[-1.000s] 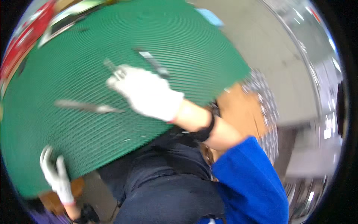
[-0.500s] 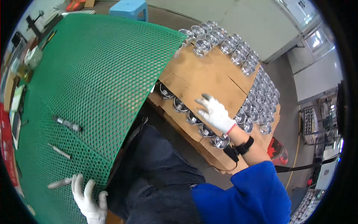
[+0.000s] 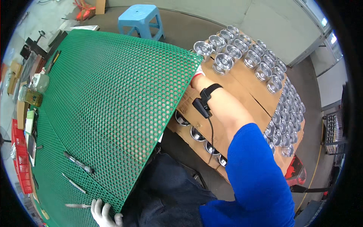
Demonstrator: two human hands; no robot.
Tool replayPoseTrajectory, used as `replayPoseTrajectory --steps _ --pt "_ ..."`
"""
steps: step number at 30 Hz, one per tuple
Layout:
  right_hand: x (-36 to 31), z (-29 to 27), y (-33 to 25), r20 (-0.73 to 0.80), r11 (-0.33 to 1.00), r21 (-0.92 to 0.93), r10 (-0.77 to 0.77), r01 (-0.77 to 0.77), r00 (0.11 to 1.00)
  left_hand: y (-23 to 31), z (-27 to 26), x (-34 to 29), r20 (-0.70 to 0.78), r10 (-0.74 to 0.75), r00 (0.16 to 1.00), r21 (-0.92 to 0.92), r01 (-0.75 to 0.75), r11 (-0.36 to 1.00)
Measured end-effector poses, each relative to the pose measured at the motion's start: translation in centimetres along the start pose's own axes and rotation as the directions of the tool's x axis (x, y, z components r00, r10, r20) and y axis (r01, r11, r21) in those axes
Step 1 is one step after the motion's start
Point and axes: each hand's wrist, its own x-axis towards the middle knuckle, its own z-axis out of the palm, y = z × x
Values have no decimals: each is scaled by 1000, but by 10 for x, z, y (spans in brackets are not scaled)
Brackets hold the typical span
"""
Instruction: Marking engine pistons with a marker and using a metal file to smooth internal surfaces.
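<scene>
My left hand (image 3: 103, 215), in a white glove, rests by the near edge of the green perforated mat (image 3: 113, 87), its fingers apart and holding nothing. Close to its fingertips lies a slim grey pointed tool (image 3: 77, 206). My right hand (image 3: 199, 71), also gloved, reaches far forward beside the mat's far right corner. Only a bit of the glove shows there; the corner covers the fingers. Nearest to it are shiny metal cup-shaped parts (image 3: 223, 62) standing on a brown cardboard sheet (image 3: 230, 89). A black strap with a small device circles the right wrist.
On the mat lie a grey-black micrometer-like tool (image 3: 79, 162) and a thin metal rod (image 3: 74, 183). More metal cups (image 3: 197, 134) sit beneath the cardboard sheet. A blue stool (image 3: 140, 20) stands beyond the mat. Along the left are a jar (image 3: 31, 96) and a red basket (image 3: 21, 159).
My right hand has moved forward and left, from over the cardboard to the mat's far corner, where it is mostly hidden. My left hand stays by the near edge. The view has shifted.
</scene>
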Motion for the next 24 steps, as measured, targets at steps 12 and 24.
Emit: replayPoseTrajectory --steps 12,24 --pt "-60 38 -115 557 -769 -365 272 525 785 -7 14 12 34 23 999 -117 -19 993" --pt "-58 88 -150 -161 -880 -454 234 138 959 -6 11 13 44 20 999 -90 -16 996"
